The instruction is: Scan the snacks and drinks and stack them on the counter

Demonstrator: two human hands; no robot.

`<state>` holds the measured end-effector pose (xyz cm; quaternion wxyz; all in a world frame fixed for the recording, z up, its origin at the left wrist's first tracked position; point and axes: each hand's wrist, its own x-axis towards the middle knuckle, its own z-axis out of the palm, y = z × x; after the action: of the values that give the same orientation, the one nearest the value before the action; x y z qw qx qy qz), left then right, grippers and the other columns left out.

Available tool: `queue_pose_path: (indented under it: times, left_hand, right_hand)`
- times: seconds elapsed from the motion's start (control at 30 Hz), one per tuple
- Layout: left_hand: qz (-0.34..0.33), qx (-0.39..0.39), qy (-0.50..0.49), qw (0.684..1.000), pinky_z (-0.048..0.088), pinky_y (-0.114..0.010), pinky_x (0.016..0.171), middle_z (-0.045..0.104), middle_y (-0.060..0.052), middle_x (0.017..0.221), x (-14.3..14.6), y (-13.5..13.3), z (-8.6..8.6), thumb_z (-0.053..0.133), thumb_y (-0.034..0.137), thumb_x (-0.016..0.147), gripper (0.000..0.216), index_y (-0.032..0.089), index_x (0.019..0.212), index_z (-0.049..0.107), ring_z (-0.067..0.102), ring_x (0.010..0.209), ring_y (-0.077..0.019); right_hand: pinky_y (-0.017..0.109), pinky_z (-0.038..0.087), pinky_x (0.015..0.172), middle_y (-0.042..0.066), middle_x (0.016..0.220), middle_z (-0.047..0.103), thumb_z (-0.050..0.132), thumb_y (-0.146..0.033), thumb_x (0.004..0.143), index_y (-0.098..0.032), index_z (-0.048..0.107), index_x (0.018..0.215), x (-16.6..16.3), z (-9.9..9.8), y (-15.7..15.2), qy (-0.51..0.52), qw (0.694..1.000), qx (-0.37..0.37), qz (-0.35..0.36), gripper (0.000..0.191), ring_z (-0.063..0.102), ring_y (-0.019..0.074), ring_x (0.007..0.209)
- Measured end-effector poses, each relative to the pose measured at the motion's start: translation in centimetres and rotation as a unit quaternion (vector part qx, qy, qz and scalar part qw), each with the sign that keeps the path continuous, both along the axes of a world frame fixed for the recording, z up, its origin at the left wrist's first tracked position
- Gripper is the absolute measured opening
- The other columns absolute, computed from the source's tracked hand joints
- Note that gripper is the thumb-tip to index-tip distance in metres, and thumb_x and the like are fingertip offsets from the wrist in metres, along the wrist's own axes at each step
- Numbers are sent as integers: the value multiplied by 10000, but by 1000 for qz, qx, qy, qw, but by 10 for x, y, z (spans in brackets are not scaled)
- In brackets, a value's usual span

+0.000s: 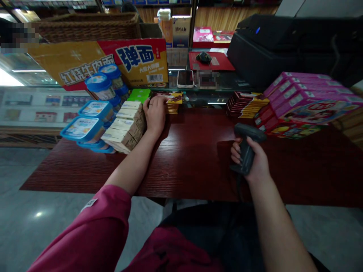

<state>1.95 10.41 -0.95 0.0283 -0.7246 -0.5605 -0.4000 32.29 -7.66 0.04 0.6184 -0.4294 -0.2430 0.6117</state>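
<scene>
My right hand (255, 158) is wrapped round the grip of a dark barcode scanner (246, 149), held above the brown table. My left hand (155, 115) reaches to the table's far side, its fingers curled over the left end of a stack of flat yellow-and-brown chocolate bars (174, 99). Its fingertips are partly hidden, so whether a bar is lifted cannot be told. Beside that hand stand rows of small cream-coloured boxes (121, 130) and a green pack (139, 94). Blue-lidded tubs (85, 127) are stacked to their left.
At the right are another stack of chocolate bars (246, 105) and pink boxes (314, 100) over red ones. Behind the table, a glass counter holds a phone (185, 79), a mouse (204, 57), a noodle carton (141, 62) and a black machine (272, 53). A wicker basket (87, 27) stands behind the carton.
</scene>
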Motion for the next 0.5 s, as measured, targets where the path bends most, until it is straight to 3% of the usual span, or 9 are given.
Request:
queue_pose_path:
  times: [0.1,0.2,0.33,0.4,0.5]
  left_hand:
    - [-11,23,10,1000,264,-479,1269,711,-77,1269,-4,-7,5,407,275,1058,347,283,1267,683,569,1323,-258]
    - [-68,33,-13,997,369,-419,1208,706,-75,1267,4,-20,7,434,274,1061,348,260,1298,688,590,1302,-238]
    - [-153,-59,-153,974,502,-323,1074,740,-90,1259,34,-41,-1,610,242,986,302,183,1261,718,672,1199,-210]
    - [-179,-169,-258,934,556,-315,994,775,-87,1197,51,-49,-6,682,223,935,277,158,1195,748,717,1099,-203]
    - [-195,-335,-395,833,602,-258,765,786,-104,1162,67,-55,-8,663,237,950,311,131,1235,732,747,917,-172]
  right_hand:
    - [179,295,360,-27,651,450,697,-378,819,-211,653,817,-4,4,-2,-6,1000,0,-1,173,344,86,494]
    - [188,271,349,-27,662,441,699,-399,816,-216,647,825,-8,9,-5,-14,1000,0,13,190,336,91,487]
    - [195,241,313,-16,646,472,745,-437,766,-221,651,828,-12,11,-9,-29,997,2,71,243,347,103,468]
    - [195,242,295,-10,639,504,777,-455,726,-220,665,843,-13,10,-11,-32,994,2,106,285,362,106,456]
    - [198,270,276,0,639,545,822,-470,675,-196,680,868,-14,7,-13,-28,989,-4,145,365,392,102,432]
